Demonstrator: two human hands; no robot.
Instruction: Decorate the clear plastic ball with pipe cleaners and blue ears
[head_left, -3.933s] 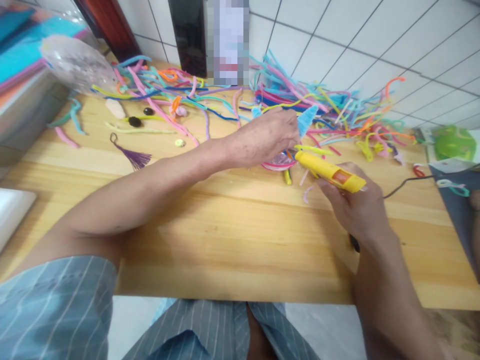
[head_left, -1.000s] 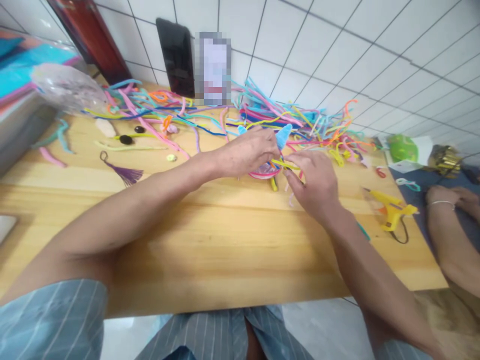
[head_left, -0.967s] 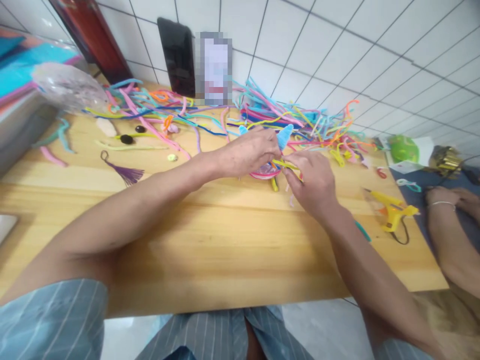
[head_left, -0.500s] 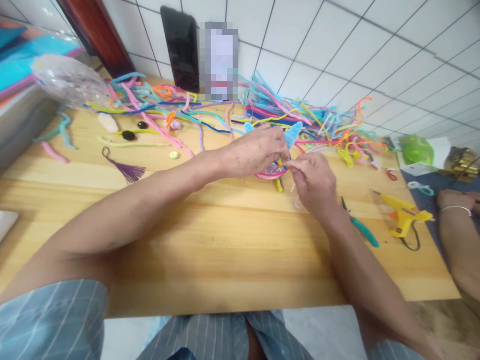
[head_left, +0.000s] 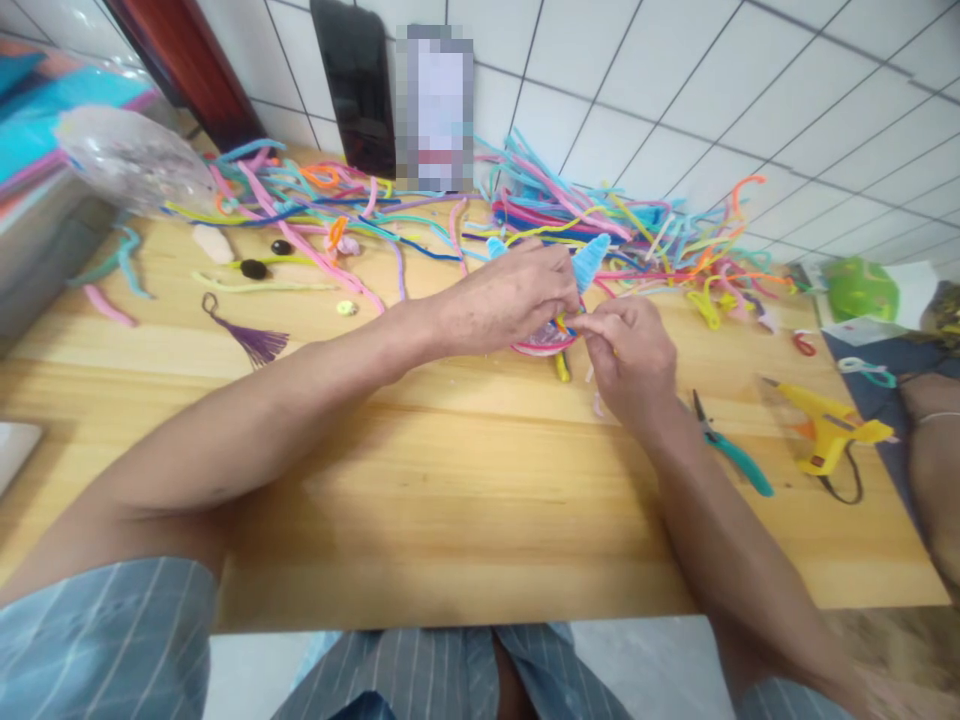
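A pipe-cleaner figure with pointed light-blue ears [head_left: 591, 262] and a pink-rimmed lower part [head_left: 544, 349] stands in the middle of the table. My left hand [head_left: 529, 292] is closed over it from the left and hides much of it. From the right, my right hand [head_left: 630, 350] has thumb and forefinger pinched together at its edge, on the end of a short yellow pipe cleaner [head_left: 561, 323]. Most of that piece is covered by my fingers. Another yellow stub [head_left: 563, 368] pokes out below the figure.
Loose pipe cleaners [head_left: 555, 195] lie along the tiled wall. Teal-handled pliers [head_left: 739, 462] and a yellow glue gun [head_left: 829, 425] rest at the right. A purple tassel [head_left: 259, 340] and black oval pieces [head_left: 254, 269] are at the left. Another person's arm [head_left: 934, 440] shows at the right edge.
The glue gun left my right hand and now lies on the table. My right fingers moved to the figure's edge, and the yellow pipe cleaner no longer sticks out rightward. My left hand stays put.
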